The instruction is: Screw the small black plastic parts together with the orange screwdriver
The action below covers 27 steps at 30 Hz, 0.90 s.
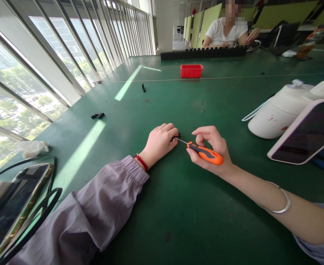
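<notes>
In the middle of the green table, my left hand rests with its fingers closed on a small black part, mostly hidden behind the fingertips. My right hand holds a screwdriver with an orange and dark grey handle. The handle lies across the palm, with the thumb beneath and the index finger raised off it. The screwdriver's thin metal shaft points left, its tip at the black part by my left fingertips. Whether the tip sits in a screw is too small to tell.
Small black pieces and another black piece lie to the left. A red bin stands ahead, before a long black rack and a seated person. Right are a white bottle and phone; left, another phone and cable.
</notes>
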### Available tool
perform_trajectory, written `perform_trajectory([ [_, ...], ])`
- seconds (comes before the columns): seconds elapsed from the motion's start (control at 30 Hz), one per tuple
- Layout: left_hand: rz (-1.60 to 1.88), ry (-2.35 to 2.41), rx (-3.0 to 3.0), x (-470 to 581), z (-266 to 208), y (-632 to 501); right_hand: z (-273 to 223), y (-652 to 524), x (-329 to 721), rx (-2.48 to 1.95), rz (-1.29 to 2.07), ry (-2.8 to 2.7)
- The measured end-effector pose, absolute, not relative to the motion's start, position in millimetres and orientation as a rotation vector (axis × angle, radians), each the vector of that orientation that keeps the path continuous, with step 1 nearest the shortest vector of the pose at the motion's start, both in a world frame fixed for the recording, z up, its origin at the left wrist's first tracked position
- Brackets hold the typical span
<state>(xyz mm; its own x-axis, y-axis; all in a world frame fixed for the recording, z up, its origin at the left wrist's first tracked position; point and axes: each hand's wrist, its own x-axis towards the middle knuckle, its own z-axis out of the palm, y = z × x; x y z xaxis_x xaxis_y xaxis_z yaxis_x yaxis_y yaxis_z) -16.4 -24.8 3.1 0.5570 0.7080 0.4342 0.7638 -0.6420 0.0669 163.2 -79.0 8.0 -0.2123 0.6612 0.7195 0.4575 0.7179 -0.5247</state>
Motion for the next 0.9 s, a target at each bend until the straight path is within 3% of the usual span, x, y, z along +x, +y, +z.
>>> perform_trajectory([
  [0.47,-0.654,-1.267,-2.653,-17.4,2.4,-24.0,5.4,-76.0,164.7,-0.818,0.164,-1.892],
  [0.73,-0.664,-1.299,-2.614,-16.1,1.2,-23.8,12.2,-80.0,170.6,-0.798,-0.074,-1.821],
  [0.9,-0.702,-1.364,-2.592,-17.4,-0.1,-21.8,7.3,-65.7,175.6,-0.921,0.014,-1.845],
])
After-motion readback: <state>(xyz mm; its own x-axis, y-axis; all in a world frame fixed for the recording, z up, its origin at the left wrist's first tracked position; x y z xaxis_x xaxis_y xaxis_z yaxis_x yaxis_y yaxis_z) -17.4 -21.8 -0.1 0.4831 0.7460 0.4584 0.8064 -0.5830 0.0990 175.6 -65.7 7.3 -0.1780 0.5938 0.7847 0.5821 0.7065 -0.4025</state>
